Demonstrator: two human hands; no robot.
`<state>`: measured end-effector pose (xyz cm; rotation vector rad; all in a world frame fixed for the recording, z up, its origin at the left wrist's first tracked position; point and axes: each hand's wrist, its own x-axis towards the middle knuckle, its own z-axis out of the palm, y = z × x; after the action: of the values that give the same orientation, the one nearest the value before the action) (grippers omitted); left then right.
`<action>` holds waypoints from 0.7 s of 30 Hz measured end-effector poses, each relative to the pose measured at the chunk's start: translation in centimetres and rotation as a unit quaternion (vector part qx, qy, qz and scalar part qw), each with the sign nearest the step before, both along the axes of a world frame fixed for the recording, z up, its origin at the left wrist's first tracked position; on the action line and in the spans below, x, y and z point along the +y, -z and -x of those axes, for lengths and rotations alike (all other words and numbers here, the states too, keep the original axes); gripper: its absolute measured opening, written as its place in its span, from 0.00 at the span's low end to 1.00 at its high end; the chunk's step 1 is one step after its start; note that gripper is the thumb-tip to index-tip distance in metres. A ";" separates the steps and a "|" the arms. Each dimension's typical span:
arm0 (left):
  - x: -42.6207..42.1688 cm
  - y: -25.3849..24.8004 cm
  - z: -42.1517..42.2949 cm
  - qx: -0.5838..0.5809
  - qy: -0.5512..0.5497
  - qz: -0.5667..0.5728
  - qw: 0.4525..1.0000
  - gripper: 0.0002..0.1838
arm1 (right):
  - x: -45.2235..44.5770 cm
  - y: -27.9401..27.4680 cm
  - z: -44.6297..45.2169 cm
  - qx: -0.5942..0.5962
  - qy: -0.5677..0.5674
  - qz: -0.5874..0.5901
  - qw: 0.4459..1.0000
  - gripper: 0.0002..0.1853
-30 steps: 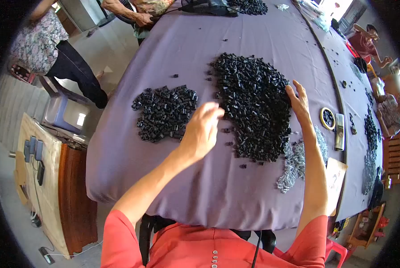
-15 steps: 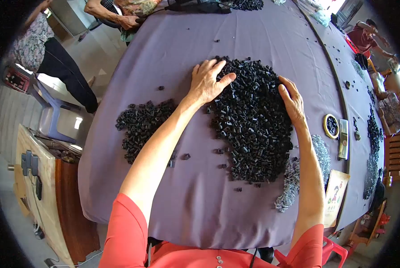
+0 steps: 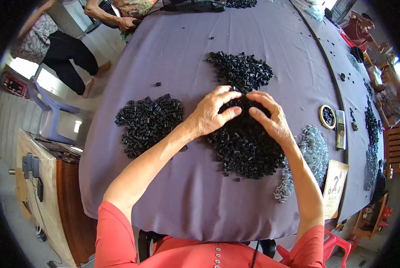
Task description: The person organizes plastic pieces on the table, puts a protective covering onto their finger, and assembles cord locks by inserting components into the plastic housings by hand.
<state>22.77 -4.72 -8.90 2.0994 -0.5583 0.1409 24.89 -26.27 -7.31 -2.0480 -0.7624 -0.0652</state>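
The left hand hides some black pieces.

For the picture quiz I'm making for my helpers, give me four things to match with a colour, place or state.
1. Left hand and right hand
2. Tan ring
3. Card
4. Grey pile

A. Printed, near the table's edge
B. Cupped, fingers curved in at the large black pile
C. Silvery, partly hidden by the right forearm
D. Round, with dark pieces inside

Pairs: 1-B, 2-D, 3-A, 4-C
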 end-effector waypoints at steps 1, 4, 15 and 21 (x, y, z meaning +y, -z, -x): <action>0.0 -0.7 0.6 0.015 0.017 0.008 1.000 0.27 | 0.3 -0.6 0.6 0.004 -0.015 -0.009 1.000 0.18; 0.6 -2.3 -0.1 -0.076 0.031 -0.020 0.996 0.19 | 0.5 -2.4 0.9 0.032 -0.026 -0.032 0.999 0.15; 5.1 2.0 -13.6 -0.062 -0.163 -0.155 0.972 0.41 | -1.8 3.0 -15.1 -0.036 0.170 0.026 0.984 0.27; 1.8 3.0 -15.2 -0.078 -0.121 -0.138 0.980 0.44 | 1.4 2.5 -16.1 -0.025 0.076 0.054 0.995 0.26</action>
<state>37.98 -2.88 -11.93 2.4387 -0.4306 0.3902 40.96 -24.83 -9.83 -2.2124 -0.6518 -0.1657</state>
